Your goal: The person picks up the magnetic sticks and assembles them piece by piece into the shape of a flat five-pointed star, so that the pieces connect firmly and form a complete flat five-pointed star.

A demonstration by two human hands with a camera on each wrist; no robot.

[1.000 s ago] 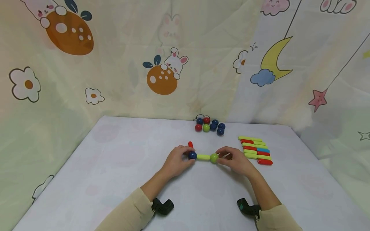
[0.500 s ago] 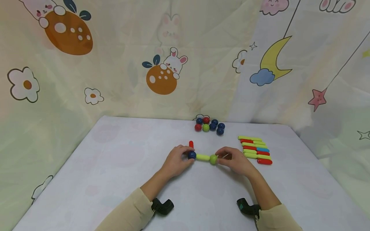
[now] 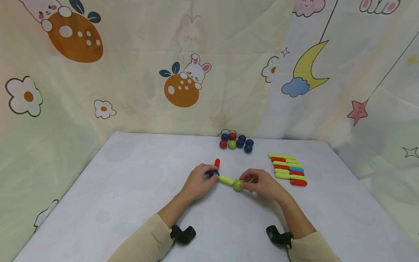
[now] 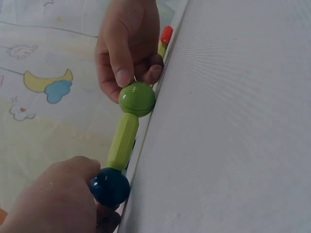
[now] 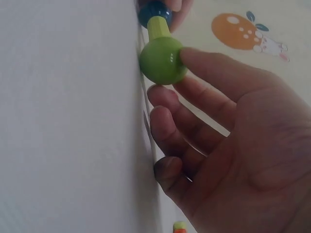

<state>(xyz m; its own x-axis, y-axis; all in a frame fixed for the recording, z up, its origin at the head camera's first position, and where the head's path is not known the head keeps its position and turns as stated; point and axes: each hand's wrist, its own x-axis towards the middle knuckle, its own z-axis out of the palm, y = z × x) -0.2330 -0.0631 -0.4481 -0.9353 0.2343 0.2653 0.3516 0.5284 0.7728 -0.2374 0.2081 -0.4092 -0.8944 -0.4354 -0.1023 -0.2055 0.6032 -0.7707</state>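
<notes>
A dark blue ball (image 4: pixel 111 187) and a green ball (image 5: pixel 163 60) are joined by a yellow-green rod (image 4: pixel 123 141). A red rod (image 3: pixel 217 163) stands out from the blue ball's far side in the head view. My left hand (image 3: pixel 200 182) pinches the blue ball between thumb and fingers, covering part of it. On the other end, my right hand (image 3: pixel 261 183) pinches the green ball with thumb and forefinger, its remaining fingers curled loosely below in the right wrist view. The joined piece slants, its green end nearer to me.
Several loose balls (image 3: pixel 232 144) in blue, red and green lie at the back of the white table (image 3: pixel 137 174). To the right, several yellow-green, red and blue rods (image 3: pixel 289 167) lie side by side. A printed cloth (image 3: pixel 137 72) hangs behind the table.
My right hand has moved slightly left and toward me with the green ball. The joined piece has turned from nearly level to slanted, and the red rod now leans a little right.
</notes>
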